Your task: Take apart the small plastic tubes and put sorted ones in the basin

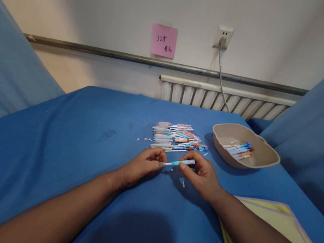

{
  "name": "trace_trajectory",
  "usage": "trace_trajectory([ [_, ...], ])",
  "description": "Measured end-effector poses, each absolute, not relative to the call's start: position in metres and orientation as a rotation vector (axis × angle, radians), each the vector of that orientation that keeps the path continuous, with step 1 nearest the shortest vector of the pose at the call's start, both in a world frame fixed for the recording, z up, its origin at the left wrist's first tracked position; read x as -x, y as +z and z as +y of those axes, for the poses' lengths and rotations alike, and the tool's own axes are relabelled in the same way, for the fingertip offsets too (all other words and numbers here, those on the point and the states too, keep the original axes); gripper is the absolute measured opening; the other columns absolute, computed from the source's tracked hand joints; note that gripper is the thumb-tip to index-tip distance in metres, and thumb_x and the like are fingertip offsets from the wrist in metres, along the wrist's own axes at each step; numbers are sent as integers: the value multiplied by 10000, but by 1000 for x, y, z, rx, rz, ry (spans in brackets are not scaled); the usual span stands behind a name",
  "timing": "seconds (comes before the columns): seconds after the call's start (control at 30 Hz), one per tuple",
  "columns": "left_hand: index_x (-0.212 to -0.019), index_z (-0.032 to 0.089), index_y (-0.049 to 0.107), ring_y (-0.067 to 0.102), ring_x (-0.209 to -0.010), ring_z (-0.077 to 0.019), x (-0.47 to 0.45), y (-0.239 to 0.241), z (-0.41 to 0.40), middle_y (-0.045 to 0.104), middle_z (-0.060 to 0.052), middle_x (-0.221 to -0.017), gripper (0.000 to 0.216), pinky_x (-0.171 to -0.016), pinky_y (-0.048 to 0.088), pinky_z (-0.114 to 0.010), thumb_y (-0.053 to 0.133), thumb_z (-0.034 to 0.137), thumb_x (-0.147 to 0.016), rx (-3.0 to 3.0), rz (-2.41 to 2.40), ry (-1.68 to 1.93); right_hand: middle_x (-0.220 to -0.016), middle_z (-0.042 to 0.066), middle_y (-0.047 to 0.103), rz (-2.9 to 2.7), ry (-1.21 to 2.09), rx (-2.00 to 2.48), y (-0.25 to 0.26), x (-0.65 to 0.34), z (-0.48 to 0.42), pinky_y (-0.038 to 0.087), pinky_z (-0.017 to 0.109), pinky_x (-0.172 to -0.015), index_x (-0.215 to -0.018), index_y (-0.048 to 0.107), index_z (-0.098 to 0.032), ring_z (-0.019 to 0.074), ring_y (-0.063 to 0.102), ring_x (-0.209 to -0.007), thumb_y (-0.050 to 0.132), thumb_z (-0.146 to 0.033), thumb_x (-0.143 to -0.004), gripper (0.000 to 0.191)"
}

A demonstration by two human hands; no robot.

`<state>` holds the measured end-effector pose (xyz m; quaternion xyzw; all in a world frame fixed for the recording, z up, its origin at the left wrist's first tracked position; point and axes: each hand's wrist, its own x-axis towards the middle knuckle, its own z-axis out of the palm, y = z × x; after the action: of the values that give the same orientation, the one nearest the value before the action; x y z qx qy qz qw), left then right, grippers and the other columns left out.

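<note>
Both hands hold a slim pen (176,163) with a light-blue and white barrel, level above the blue cloth. My left hand (143,163) is closed, pinching its left end between thumb and fingers. Around the barrel at the other end, my right hand (204,175) is closed with the thumb on the near side. A thin white length shows between the two grips. Just beyond lies a spread of pen parts (163,135), barrels and thin refills in pale and bright colours. Small whitish tip pieces (183,184) are scattered on the cloth near my hands.
A beige basin (219,152) at the right holds several assembled-looking pens (241,149). A folded yellow cloth (272,224) lies under my right forearm. The blue-covered table (93,122) ends at a wall with a radiator (205,91), a plugged socket (223,37) and a pink note (164,41).
</note>
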<state>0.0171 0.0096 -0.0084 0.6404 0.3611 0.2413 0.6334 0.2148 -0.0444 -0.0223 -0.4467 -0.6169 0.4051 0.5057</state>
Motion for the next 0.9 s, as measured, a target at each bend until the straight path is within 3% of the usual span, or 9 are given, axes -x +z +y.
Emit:
trace_trajectory([
  [0.9, -742, 190, 455, 328, -461, -80, -21, -6, 0, 396, 70, -534, 107, -431, 206, -204, 525, 160, -667, -1517, 854, 585, -663, -19, 578, -1703, 835, 1110, -26, -216, -43, 407, 240, -573, -818, 601, -198, 131, 520, -602, 588, -261, -827, 65],
])
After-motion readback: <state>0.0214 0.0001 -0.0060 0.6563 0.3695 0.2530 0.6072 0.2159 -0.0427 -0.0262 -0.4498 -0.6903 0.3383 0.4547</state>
